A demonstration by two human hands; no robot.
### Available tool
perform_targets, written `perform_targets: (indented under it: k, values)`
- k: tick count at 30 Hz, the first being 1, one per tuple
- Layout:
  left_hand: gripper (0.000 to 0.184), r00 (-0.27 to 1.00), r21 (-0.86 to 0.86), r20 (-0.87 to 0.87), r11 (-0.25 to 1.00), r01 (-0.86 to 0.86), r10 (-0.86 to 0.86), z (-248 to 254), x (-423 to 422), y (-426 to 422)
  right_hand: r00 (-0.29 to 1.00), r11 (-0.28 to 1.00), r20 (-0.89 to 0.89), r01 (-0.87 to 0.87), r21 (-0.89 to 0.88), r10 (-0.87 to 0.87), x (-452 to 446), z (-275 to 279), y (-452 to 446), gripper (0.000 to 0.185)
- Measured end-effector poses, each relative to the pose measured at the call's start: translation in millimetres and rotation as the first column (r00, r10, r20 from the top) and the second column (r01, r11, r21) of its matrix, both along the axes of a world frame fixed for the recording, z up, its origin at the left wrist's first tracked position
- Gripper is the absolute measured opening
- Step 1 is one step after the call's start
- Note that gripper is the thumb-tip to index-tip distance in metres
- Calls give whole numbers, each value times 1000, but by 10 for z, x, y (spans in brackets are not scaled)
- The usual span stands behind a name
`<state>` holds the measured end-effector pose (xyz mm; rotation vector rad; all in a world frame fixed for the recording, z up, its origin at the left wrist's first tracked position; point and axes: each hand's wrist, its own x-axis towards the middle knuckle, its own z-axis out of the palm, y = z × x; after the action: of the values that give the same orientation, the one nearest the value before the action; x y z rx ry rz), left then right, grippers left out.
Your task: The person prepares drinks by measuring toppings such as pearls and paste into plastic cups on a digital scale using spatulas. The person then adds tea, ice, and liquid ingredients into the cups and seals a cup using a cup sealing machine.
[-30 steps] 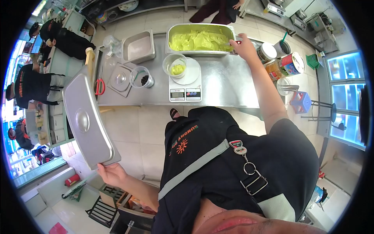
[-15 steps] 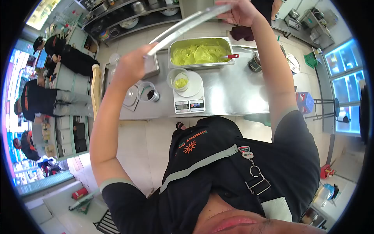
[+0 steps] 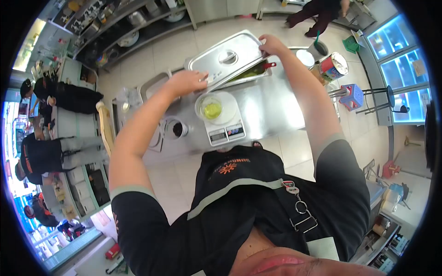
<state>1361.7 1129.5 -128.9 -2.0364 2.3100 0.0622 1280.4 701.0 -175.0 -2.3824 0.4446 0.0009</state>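
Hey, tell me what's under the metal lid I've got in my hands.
Beneath the metal lid, part of a steel pan shows, with a strip of green mixture and a red handle at its right end. The lid covers the rest.

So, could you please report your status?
Left hand, right hand holding rectangular silver metal lid; lid angled over rectangular metal pan of green cream; red utensil handle at pan's right end, possibly in the way.
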Motion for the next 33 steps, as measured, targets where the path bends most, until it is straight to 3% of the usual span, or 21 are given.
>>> perform_targets:
  k: [1,2,4,5,6,8,10,12,13,14,15,16,18,20,23,24,26,28,30,33]
  values:
    - [26,1000,-43,-3,999,9,-9,-32,15,14,996,973,64,-42,-227,58,6,-110,33,48]
    - [26,1000,-30,-28,1000,-8,7,-73,-5,66,994,991,-93,41,-126,-53,-30,72,155,55]
    - [19,980,69,-136,989,-134,143,48,-10,84,995,886,-18,82,-455,-102,-60,216,372,58]
    - [33,925,162,-175,937,-310,336,316,-179,110,995,908,89,84,-410,-52,-154,382,594,60]
    - [33,919,167,-186,933,-319,347,452,-278,240,979,927,203,84,-365,-9,-272,592,908,63]
    - [41,866,-277,-307,833,-478,395,697,-452,576,947,973,223,-226,-55,232,-586,882,1587,72]
    - [42,611,-254,-641,623,-740,465,1095,-878,1052,804,836,235,-540,-97,546,-945,1142,2282,81]
    - [53,181,-117,-974,379,-918,137,677,-1189,1681,748,700,72,-577,-420,660,-1112,1020,2780,83]
    - [59,113,-97,-993,261,-961,46,409,-1393,1909,749,703,77,-574,-420,658,-1109,990,2881,83]
    - [65,54,-60,-997,140,-988,-51,132,-1571,2107,727,634,-61,-634,-443,684,-1103,965,2984,84]
    - [73,-87,86,-996,46,-995,-18,-121,-1731,2159,694,563,-197,-691,-453,693,-1094,946,3082,85]
    - [81,-231,230,-973,-53,-972,2,-359,-1887,2119,696,570,-189,-689,-448,692,-1109,945,3121,85]
    - [87,-144,159,-957,40,-987,250,-760,-2100,1980,723,628,-233,-685,-370,651,-1173,1001,3007,83]
    - [102,-48,45,-976,-20,-999,213,-990,-2129,1666,774,712,-79,-613,-341,628,-1369,1097,2760,77]
    - [106,-42,47,-975,15,-999,218,-1196,-1956,1412,856,781,-169,-515,-353,488,-1648,1274,2381,75]
    - [106,-40,43,-977,10,-999,210,-1200,-1912,1371,880,790,-213,-476,-387,425,-1729,1272,2240,75]
    - [99,-78,98,-986,135,-986,150,-1174,-1842,1248,904,789,-272,-421,-448,328,-1864,1102,1903,75]
    - [96,-28,36,-999,186,-982,46,-962,-1876,1010,919,788,-336,-360,-499,207,-2017,878,1635,75]
    - [97,73,-31,-991,343,-939,110,-668,-1875,755,959,817,-271,-225,-530,88,-2142,677,1445,78]
    - [98,105,-46,-987,408,-912,123,-657,-1858,360,974,860,-225,-132,-492,21,-2331,549,1268,84]
